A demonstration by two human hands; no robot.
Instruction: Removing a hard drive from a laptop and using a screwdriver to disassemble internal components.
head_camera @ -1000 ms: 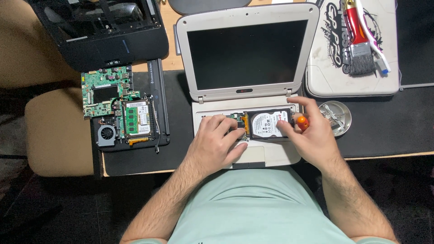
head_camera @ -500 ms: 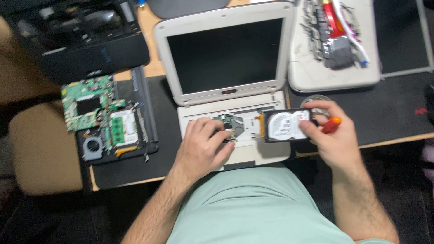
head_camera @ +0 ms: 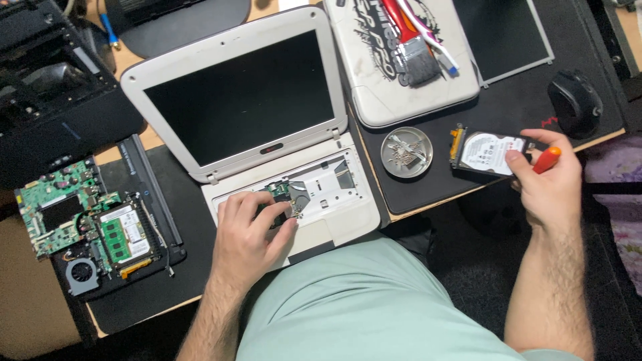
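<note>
now the right hand (head_camera: pixel 552 190) grips a hard drive (head_camera: pixel 487 154) and an orange-handled screwdriver (head_camera: pixel 546 160), holding both over the desk edge just beside the metal screw dish (head_camera: pixel 406 152). left hand (head_camera: pixel 249 234) lies flat, fingers curled, on the white laptop (head_camera: pixel 267 134) beside its emptied bay (head_camera: pixel 319 187). step looks like drive removal; setting it down needs a bare patch of mat (head_camera: pixel 528 100).

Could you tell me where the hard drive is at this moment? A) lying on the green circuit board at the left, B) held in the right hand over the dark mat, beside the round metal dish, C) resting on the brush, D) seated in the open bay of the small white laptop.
B: the right hand holds the hard drive with an orange-handled tool, beside the round metal dish; the left hand rests on the laptop.
</note>
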